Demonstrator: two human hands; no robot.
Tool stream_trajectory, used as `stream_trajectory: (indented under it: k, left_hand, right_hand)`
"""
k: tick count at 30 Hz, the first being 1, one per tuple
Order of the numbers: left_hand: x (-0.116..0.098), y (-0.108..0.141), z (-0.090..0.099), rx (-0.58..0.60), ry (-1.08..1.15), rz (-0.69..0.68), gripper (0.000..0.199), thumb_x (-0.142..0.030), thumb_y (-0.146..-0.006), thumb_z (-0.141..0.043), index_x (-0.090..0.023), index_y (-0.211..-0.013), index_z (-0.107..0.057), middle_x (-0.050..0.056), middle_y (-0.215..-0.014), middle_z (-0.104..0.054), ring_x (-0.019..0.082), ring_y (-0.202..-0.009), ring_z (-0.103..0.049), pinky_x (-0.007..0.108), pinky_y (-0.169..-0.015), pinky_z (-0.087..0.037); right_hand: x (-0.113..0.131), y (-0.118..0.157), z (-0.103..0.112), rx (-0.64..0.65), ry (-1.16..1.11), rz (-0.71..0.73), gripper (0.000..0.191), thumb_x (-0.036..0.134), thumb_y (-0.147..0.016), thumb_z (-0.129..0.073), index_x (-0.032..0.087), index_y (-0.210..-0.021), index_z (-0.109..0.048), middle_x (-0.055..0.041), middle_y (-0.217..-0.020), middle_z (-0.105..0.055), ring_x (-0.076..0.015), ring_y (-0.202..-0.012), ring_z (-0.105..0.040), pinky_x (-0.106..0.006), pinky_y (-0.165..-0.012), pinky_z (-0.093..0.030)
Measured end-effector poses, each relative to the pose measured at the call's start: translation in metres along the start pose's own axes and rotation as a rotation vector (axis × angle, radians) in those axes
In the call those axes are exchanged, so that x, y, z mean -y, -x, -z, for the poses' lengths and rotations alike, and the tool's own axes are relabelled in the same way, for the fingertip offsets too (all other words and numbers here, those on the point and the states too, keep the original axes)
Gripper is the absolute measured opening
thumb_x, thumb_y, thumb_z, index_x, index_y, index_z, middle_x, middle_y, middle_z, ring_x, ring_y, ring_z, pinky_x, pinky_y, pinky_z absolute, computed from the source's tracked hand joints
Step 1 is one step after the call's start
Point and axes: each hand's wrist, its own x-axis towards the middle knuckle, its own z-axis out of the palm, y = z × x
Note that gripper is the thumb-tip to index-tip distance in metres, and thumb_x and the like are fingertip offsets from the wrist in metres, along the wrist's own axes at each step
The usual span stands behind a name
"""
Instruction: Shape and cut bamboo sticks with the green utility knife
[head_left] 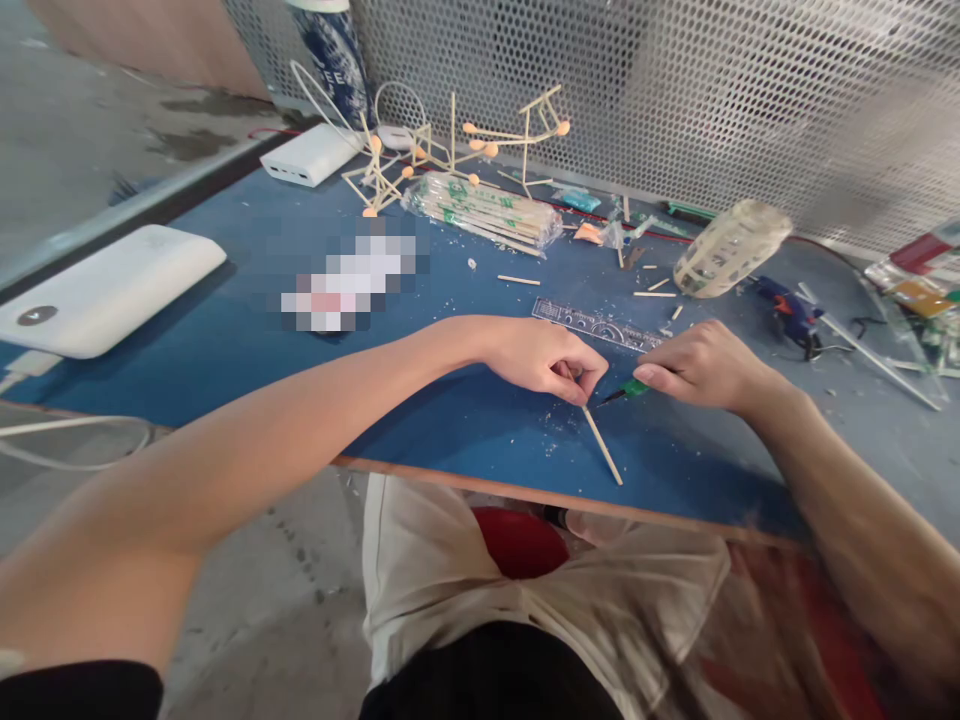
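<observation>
Pinched in the closed fingers of my left hand is a thin wooden stick, its lower part slanting toward the table's front edge. Its upper end is hidden by the fingers. My right hand is closed round a green-handled craft knife. The slim dark tip points left, close beside the stick just below my left fingers; whether it touches cannot be made out. Behind both hands lies a clear ruler. Small pale shavings are scattered on the blue tabletop.
At the back are stick frames with orange joints, a bag of wooden sticks and a tipped clear container. A blue glue gun lies right. White power banks and a blurred-out object occupy the left.
</observation>
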Motion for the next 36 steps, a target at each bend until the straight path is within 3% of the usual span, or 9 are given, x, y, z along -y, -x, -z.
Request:
stream_trajectory:
  k: [7, 24, 29, 32, 34, 36]
  left_hand:
    - [0.0, -0.002, 0.0, -0.002, -0.018, 0.009, 0.011, -0.035, -0.092, -0.063, -0.025, -0.095, -0.068, -0.002, -0.094, -0.076, 0.013, -0.084, -0.069, 0.027, -0.076, -0.046]
    - [-0.001, -0.002, 0.001, 0.002, 0.007, -0.001, 0.014, -0.036, -0.092, -0.062, -0.024, -0.094, -0.067, 0.001, -0.09, -0.075, 0.014, -0.078, -0.066, 0.026, -0.071, -0.045]
    - [-0.002, 0.0, 0.002, 0.011, 0.019, -0.003, 0.015, -0.037, -0.092, -0.061, -0.024, -0.096, -0.067, 0.001, -0.09, -0.075, 0.014, -0.077, -0.065, 0.027, -0.071, -0.044]
    - [-0.002, 0.0, 0.002, 0.007, 0.022, -0.011, 0.015, -0.037, -0.093, -0.061, -0.024, -0.096, -0.067, 0.001, -0.092, -0.075, 0.014, -0.079, -0.066, 0.028, -0.073, -0.045]
    - [-0.002, 0.0, 0.003, 0.0, 0.005, -0.03, 0.015, -0.037, -0.094, -0.06, -0.024, -0.095, -0.067, 0.001, -0.093, -0.074, 0.014, -0.08, -0.066, 0.027, -0.074, -0.046]
    - [-0.002, 0.0, 0.003, -0.005, -0.011, -0.048, 0.015, -0.036, -0.094, -0.059, -0.024, -0.095, -0.067, 0.001, -0.092, -0.073, 0.014, -0.08, -0.065, 0.028, -0.075, -0.046]
  right_hand:
    - [0.007, -0.003, -0.001, -0.019, 0.006, 0.012, 0.059, 0.055, -0.107, -0.033, 0.022, -0.063, -0.053, 0.0023, -0.053, -0.051, -0.0119, -0.05, -0.04, -0.033, -0.058, -0.015]
    - [0.0, -0.002, 0.001, -0.012, -0.099, -0.006, 0.058, 0.053, -0.107, -0.035, 0.022, -0.064, -0.058, 0.0014, -0.053, -0.053, -0.0117, -0.049, -0.042, -0.034, -0.058, -0.018]
    - [-0.006, 0.0, 0.003, -0.023, -0.251, -0.024, 0.054, 0.056, -0.103, -0.047, 0.021, -0.064, -0.059, 0.0018, -0.051, -0.051, -0.0105, -0.047, -0.041, -0.033, -0.057, -0.019]
    - [-0.005, 0.002, 0.004, -0.053, -0.45, 0.002, 0.063, 0.075, -0.096, -0.043, 0.022, -0.068, -0.063, 0.0016, -0.051, -0.053, -0.0104, -0.046, -0.044, -0.031, -0.052, -0.026]
    - [-0.002, 0.005, 0.006, -0.13, -0.616, 0.009, 0.072, 0.084, -0.092, -0.032, 0.022, -0.077, -0.066, 0.0009, -0.053, -0.056, -0.0108, -0.044, -0.047, -0.029, -0.047, -0.033]
    - [0.003, 0.007, 0.007, -0.24, -0.751, -0.021, 0.067, 0.08, -0.096, -0.031, 0.024, -0.093, -0.067, 0.0021, -0.055, -0.056, -0.0109, -0.041, -0.046, -0.028, -0.042, -0.036]
